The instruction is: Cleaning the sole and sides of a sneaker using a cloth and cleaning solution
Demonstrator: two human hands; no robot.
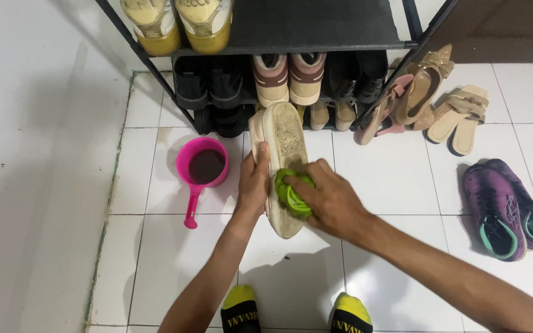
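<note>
My left hand (pixel 253 182) grips the side of a cream shoe (pixel 283 145), held sole up and pointing away from me. My right hand (pixel 330 198) presses a bright green scrubber (pixel 290 192) against the heel half of the dirty sole. Both hands are over the white tiled floor, in front of a black shoe rack (pixel 316 44). A pink dipper (pixel 202 165) with dark water stands on the floor just left of my left hand.
The rack holds yellow, black and beige-brown shoes. Tan sandals (pixel 459 115) and pointed flats (pixel 421 92) lie to its right, and purple sneakers (pixel 506 207) further right. My feet in yellow-tipped black socks (pixel 297 314) are at the bottom. A white wall runs along the left.
</note>
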